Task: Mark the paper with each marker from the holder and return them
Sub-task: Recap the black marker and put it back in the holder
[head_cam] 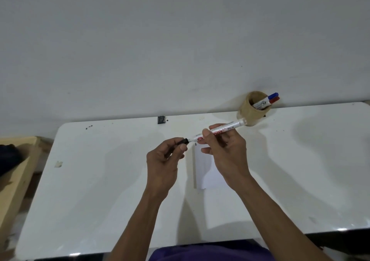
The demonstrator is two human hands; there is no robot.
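White table (100,190) — paper (206,170) near centre, brown holder (247,113) at far edge, small black object (161,119) beside wall

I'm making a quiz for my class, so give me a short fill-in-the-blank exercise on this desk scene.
1. The right hand holds a white ____.
2. The left hand holds its black ____.
3. The holder contains ____ markers, capped blue and red.
4. The paper lies on the ____ below the hands.

Missing words: marker; cap; two; table
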